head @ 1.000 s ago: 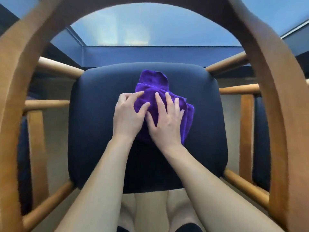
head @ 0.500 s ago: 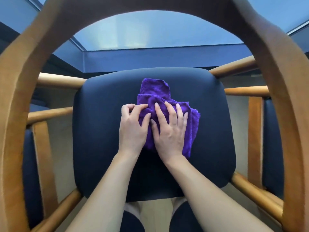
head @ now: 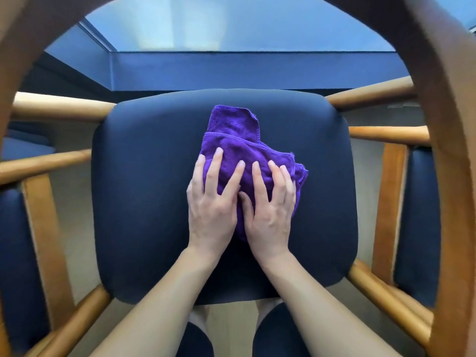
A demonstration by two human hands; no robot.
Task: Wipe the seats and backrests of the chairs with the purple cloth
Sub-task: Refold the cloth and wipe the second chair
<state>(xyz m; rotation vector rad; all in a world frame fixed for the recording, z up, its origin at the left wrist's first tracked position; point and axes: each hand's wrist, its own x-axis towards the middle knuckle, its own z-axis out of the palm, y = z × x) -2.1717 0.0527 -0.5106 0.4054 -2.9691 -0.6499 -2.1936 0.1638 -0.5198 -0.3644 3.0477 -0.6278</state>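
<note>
Wiping is judged in hand; the left hand [head: 211, 210] is laid flat on the cloth [head: 231, 140], bunched at the middle of the seat [head: 144, 202]; the right hand [head: 270, 215] is pressed flat beside it, nothing gripped; a sweep toward the seat's edges is probably required next.

The purple cloth [head: 231, 132] is a crumpled, folded microfibre rag with stitched hems, lying on the dark navy padded chair seat [head: 144, 202]. Its bunched near part sits under the spread fingers [head: 215, 166] of the left hand [head: 211, 210] and right hand [head: 270, 210]. A folded flap reaches beyond the fingers toward the seat's far edge, and a ruffled edge shows just right of them. The seat is squarish with rounded corners and spreads well out to both sides of the fingers. The chair's curved wooden back rail [head: 448, 150] arches around them.
</note>
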